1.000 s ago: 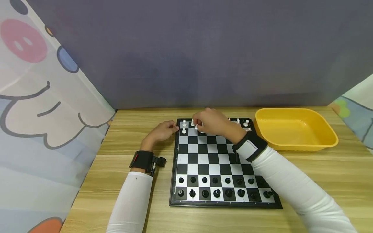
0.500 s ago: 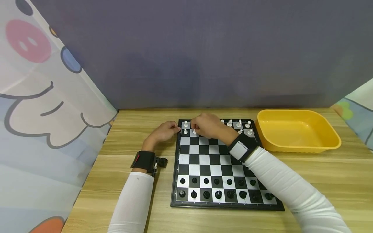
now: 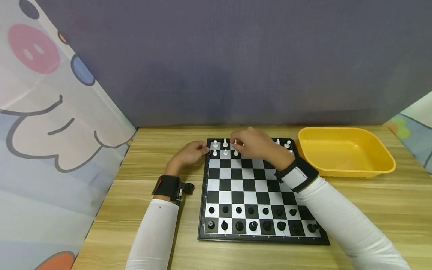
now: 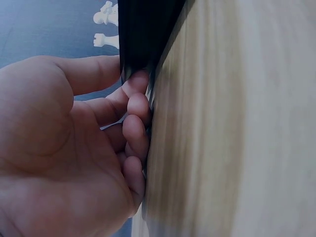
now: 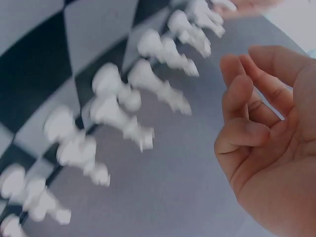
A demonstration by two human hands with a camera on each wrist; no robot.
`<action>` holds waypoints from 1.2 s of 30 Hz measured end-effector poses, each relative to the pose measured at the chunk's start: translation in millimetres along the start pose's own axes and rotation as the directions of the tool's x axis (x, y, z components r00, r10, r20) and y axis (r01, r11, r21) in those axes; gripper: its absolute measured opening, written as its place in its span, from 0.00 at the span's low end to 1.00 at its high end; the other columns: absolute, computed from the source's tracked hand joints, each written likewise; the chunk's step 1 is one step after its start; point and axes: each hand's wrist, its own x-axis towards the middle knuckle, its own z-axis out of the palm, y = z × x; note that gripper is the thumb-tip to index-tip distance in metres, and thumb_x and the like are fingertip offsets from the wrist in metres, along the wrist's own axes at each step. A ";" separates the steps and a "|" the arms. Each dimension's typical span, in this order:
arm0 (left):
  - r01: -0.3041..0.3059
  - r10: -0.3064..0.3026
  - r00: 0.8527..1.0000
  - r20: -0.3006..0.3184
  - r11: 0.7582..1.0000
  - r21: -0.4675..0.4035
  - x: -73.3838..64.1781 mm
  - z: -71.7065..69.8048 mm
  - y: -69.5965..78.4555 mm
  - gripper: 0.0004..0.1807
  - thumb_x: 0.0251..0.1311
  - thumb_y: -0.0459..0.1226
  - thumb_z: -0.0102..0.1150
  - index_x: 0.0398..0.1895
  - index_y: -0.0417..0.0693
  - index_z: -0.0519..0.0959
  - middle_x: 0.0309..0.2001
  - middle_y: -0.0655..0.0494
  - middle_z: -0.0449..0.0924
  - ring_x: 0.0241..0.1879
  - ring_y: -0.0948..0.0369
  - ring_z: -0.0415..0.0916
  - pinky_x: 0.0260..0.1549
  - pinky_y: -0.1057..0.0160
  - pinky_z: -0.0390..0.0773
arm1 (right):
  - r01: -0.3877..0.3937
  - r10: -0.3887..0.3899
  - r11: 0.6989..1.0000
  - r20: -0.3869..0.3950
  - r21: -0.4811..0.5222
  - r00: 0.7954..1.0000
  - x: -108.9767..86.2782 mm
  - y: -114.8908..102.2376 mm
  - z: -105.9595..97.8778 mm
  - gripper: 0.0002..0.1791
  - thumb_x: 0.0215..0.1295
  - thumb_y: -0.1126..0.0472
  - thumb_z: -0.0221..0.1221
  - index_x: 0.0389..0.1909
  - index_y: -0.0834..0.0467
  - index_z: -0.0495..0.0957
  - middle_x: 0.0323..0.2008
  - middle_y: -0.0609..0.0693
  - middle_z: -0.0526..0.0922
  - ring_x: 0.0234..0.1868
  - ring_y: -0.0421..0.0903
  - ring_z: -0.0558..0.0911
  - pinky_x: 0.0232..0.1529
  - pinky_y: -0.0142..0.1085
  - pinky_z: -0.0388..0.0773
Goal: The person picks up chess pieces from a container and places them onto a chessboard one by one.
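Observation:
A black-and-white chessboard [image 3: 243,185] lies on the wooden table. My left hand [image 3: 189,152] grips its far left edge; in the left wrist view the thumb lies on the black rim [image 4: 140,34] and the fingers curl against the board's side. My right hand [image 3: 254,144] hovers over the far rows of white chess pieces, fingers loosely bent, and covers several. In the right wrist view nothing shows between thumb and fingers, and the white pieces [image 5: 121,121] stand beside the hand. White pawns [image 3: 225,152] stand at the far left, in front of a white knight [image 3: 225,143].
Two rows of black chess pieces [image 3: 253,225] stand along the near side of the board. A yellow plastic tray [image 3: 345,173] sits right of the board's far corner. A grey panel [image 3: 216,75] rises behind the table, with a cartoon-printed sheet [image 3: 50,150] at left.
My right hand, earlier fingering the white pawn in the second column, has let go and shifted right. That pawn now stands on its square. The left hand keeps its place on the edge.

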 end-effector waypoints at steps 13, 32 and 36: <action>-0.010 0.011 0.999 -0.040 0.999 0.040 1.8 -6.1 -5.9 0.12 0.76 0.46 0.52 0.38 0.48 0.77 0.33 0.54 0.76 0.33 0.57 0.71 0.34 0.60 0.72 | -0.152 0.182 0.979 -0.242 0.137 0.953 -76.2 37.2 -41.0 0.16 0.69 0.62 0.61 0.23 0.53 0.67 0.17 0.45 0.65 0.19 0.42 0.66 0.27 0.35 0.63; -0.080 0.207 0.835 -0.510 0.962 0.259 -3.3 -22.3 -9.9 0.25 0.73 0.45 0.56 0.69 0.46 0.71 0.67 0.38 0.74 0.67 0.39 0.71 0.68 0.37 0.66 | -0.340 0.345 0.937 -0.400 0.085 0.849 -94.1 87.3 -41.0 0.24 0.67 0.50 0.65 0.58 0.60 0.77 0.62 0.64 0.74 0.64 0.67 0.68 0.59 0.66 0.67; -0.022 0.200 0.824 -0.530 0.946 0.324 -4.9 -24.3 -10.0 0.33 0.71 0.50 0.58 0.75 0.49 0.65 0.75 0.37 0.64 0.74 0.38 0.61 0.74 0.36 0.54 | -0.382 0.371 0.923 -0.398 0.056 0.839 -93.1 93.0 -39.0 0.35 0.65 0.43 0.63 0.68 0.56 0.70 0.71 0.65 0.64 0.69 0.70 0.61 0.60 0.70 0.64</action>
